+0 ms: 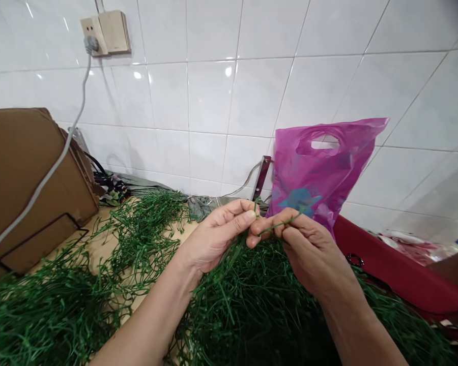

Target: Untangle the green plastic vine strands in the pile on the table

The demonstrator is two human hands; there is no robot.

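Both of my hands meet above a large heap of thin green plant-like stems [252,300]. My left hand [225,229] is closed, thumb against forefinger, on a green stem whose tip sticks up past the thumb. Other green strands run down below that palm. Close beside it, my right hand [305,244] has its fingers curled around a thin green stem [278,224] that lies across them. The fingertips of the two hands almost touch. Whether the stems are real or plastic I cannot tell.
More green stems [41,310] spread over the tan tabletop [99,236] at left. A cardboard box [26,173] stands there, crossed by a grey cable [61,157]. Against the tiled wall leans a purple plastic bag [320,173], with a red bag-like object [397,269] to its right.
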